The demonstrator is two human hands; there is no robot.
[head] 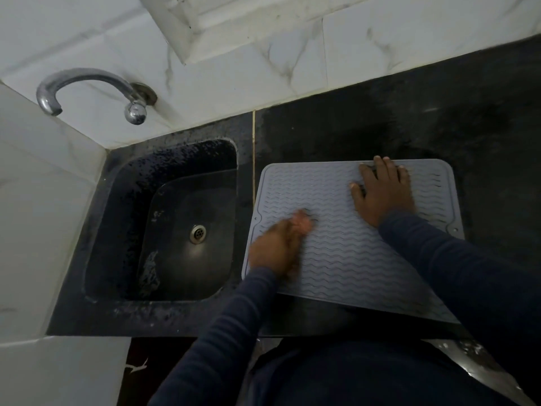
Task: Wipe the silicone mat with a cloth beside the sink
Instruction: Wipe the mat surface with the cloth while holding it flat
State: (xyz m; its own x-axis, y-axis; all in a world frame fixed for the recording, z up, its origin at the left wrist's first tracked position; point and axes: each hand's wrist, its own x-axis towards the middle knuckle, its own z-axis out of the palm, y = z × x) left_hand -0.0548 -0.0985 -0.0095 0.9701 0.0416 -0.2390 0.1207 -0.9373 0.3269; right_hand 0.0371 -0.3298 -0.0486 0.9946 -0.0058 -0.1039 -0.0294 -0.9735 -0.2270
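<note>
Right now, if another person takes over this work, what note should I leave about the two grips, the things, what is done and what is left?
The left grip is blurred on the left part of the mat; whether it holds a cloth cannot be told. The right grip presses flat on the far right part. The mat lies on the counter beside the sink. Wiped so far: unclear. Left: wipe the mat.

no readable text anywhere
</note>
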